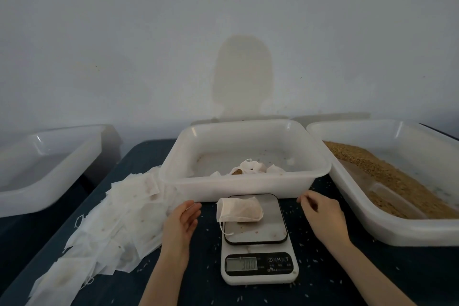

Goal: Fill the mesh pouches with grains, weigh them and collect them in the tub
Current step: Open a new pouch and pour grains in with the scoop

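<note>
Fingers [191, 208] of the left hand [182, 221] lie straight and relaxed, holding nothing; the right hand [320, 213] hovers loosely curled, also empty. Between them, low centre, a white scale [259, 266] carries a filled pouch [239, 209] on its grey plate. Flat empty pouches [116, 226] heap at lower left on the dark table [347, 276], which is speckled with stray grains. Behind the scale, the centre tub [246, 189] holds a few pouches. At right, another tub [397, 228] holds brown grains [387, 181]. At upper left stands a third translucent tub [49, 196]. Beyond is a pale wall [124, 32].
</note>
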